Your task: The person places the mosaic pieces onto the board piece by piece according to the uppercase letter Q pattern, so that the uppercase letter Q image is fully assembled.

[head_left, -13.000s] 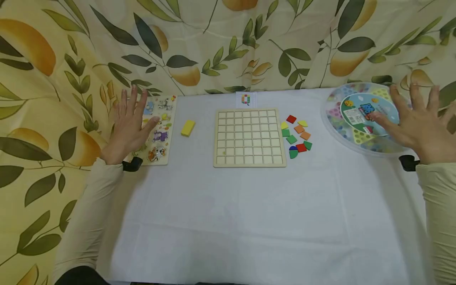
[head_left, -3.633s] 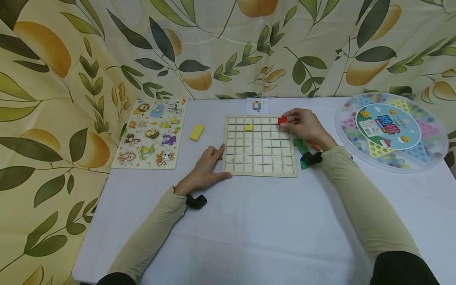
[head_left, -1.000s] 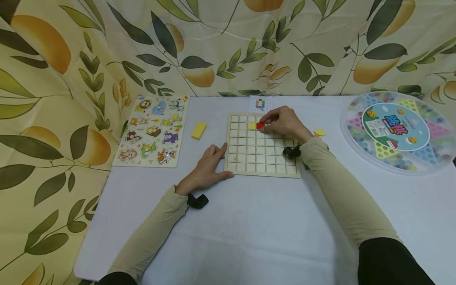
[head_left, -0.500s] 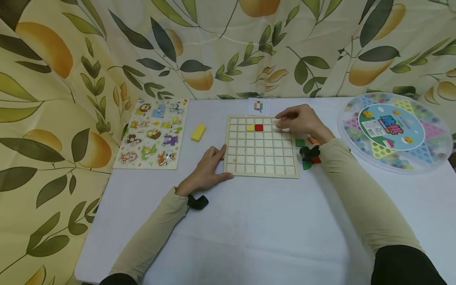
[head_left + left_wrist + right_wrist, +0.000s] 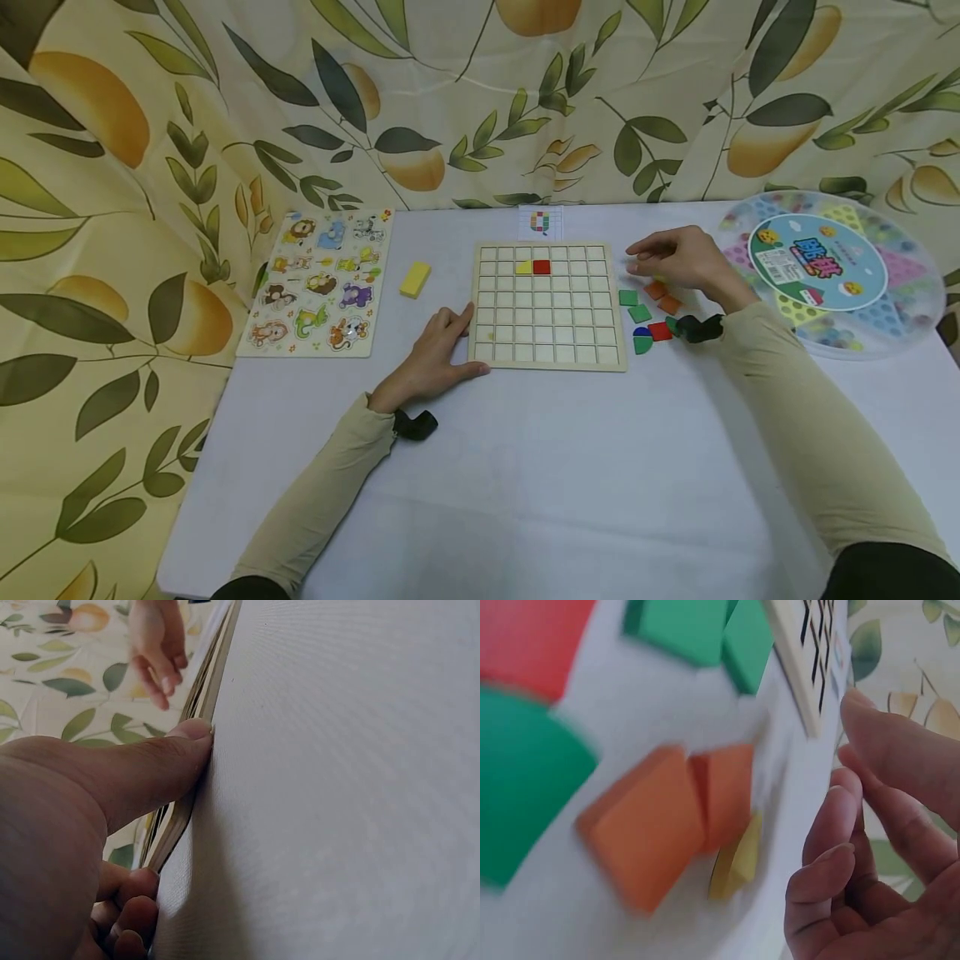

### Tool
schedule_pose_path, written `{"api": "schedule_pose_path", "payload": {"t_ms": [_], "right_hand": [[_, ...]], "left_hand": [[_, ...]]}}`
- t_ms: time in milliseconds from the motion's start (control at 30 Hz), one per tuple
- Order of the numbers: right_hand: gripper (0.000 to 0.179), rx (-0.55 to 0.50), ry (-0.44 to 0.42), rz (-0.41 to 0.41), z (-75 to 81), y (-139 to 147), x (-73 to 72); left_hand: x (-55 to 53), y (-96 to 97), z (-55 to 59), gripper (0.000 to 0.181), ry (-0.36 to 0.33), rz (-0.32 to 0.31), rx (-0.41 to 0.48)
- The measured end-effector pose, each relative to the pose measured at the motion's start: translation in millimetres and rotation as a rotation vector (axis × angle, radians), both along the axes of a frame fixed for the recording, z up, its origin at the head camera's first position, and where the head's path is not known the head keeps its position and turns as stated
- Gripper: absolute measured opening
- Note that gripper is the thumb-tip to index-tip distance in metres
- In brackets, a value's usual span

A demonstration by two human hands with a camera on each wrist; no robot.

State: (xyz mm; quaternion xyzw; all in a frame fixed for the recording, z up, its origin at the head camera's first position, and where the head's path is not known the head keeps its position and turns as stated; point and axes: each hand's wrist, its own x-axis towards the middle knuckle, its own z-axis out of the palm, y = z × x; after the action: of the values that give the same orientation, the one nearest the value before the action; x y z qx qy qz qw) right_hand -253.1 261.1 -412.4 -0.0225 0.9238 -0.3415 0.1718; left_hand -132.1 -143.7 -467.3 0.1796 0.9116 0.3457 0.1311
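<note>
A wooden grid board (image 5: 552,325) lies at the middle of the table. A yellow piece (image 5: 523,267) and a red square tile (image 5: 542,267) sit side by side in its second row from the back. My left hand (image 5: 431,362) holds the board's near left corner, thumb on the front edge and fingers at the left side. My right hand (image 5: 686,262) hovers right of the board, fingers loosely bent with nothing between them. Below it lie orange tiles (image 5: 649,825), green tiles (image 5: 628,297), a red tile (image 5: 660,332), a blue piece (image 5: 642,332) and a yellow piece (image 5: 736,859).
Behind the board lies a small pattern card (image 5: 540,222). An animal puzzle board (image 5: 318,283) and a yellow block (image 5: 415,279) are on the left. A round clear case (image 5: 832,333) stands at the right, close to my right hand. A patterned cloth (image 5: 450,100) hangs behind the table.
The right hand put the red tile on the board beside the yellow piece, let go, and moved right over the loose pieces. My left hand has stayed at the board's corner since 3.6 s ago.
</note>
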Motion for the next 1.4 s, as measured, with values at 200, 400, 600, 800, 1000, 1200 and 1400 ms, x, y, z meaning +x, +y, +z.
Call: {"api": "schedule_pose_path", "payload": {"t_ms": [200, 400, 600, 800, 1000, 1200, 1400], "right_hand": [[0.050, 0.046, -0.015, -0.033, 1.7, 15, 10.6], [0.044, 0.096, -0.006, -0.043, -0.1, 27, 18.4], [0.038, 0.109, -0.002, -0.040, -5.8, 30, 19.7], [0.034, 0.097, 0.042, -0.014, -10.0, 24, 16.1], [0.038, 0.055, 0.040, -0.001, -11.8, 16, 12.4], [0.054, 0.090, 0.077, -0.074, -14.8, 12, 12.8], [0.058, 0.154, 0.088, -0.137, -17.3, 8, 13.2]], "left_hand": [[0.0, 0.5, -1.3, 0.106, 0.010, -0.003, -0.009], [0.3, 1.0, -1.1, 0.105, 0.016, -0.002, -0.014], [-0.1, 0.5, -0.5, 0.106, 0.016, 0.002, -0.007], [-0.7, -0.6, -1.9, 0.106, 0.018, -0.004, -0.004], [-0.8, -2.3, -2.7, 0.105, 0.019, -0.017, 0.008], [-0.6, -2.6, -3.1, 0.104, 0.022, -0.018, 0.012], [-1.0, -2.8, -3.2, 0.105, 0.022, -0.018, 0.015]]}}
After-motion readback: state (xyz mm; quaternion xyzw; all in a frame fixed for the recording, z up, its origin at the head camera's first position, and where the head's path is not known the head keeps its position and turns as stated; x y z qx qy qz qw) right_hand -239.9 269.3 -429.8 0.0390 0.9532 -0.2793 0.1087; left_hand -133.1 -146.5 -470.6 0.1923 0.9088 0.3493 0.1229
